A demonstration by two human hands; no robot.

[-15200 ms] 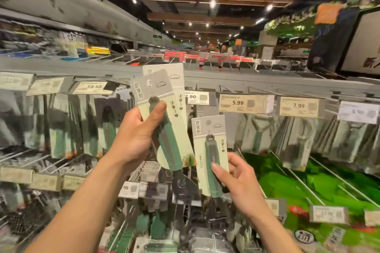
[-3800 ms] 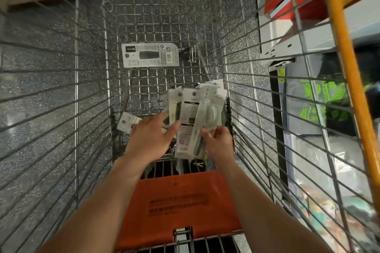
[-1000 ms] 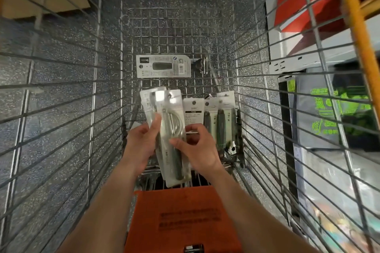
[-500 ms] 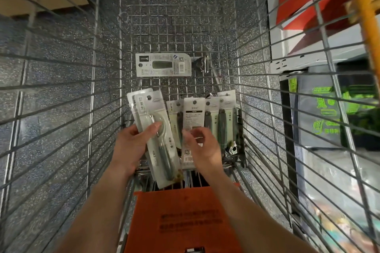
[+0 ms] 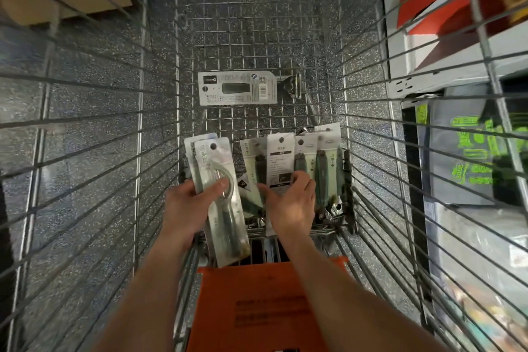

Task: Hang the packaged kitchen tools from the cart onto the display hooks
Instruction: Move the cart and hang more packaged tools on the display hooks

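Down in the cart, at its near end above the orange flap, lies the stock we are after.

- Left hand: fingers wrapped behind a packaged tool, thumb clamped across its front. A second card edge shows behind it, so it may be two packs; we cannot tell for sure.
- Right hand: fingers spread and laid over the row of packs that leans against the near end of the basket. No closed pinch shows.
- One grey pack lies flat by itself farther up the basket floor, well apart from the rest, with a bare metal head just beside its right end.
- Display hooks are out of view.

Handling, as we judge it: these are light, flat card-backed packs, stiff along the card but easy to bend across it. The clear film over the front looks slick, so a stack could fan out or slide. Weight likely sits low, at the tool end.

Best hold, we think: pinch the card by its long edges around mid-length, thumb in front and fingers behind. That leaves the hang hole at the top free for the hook.
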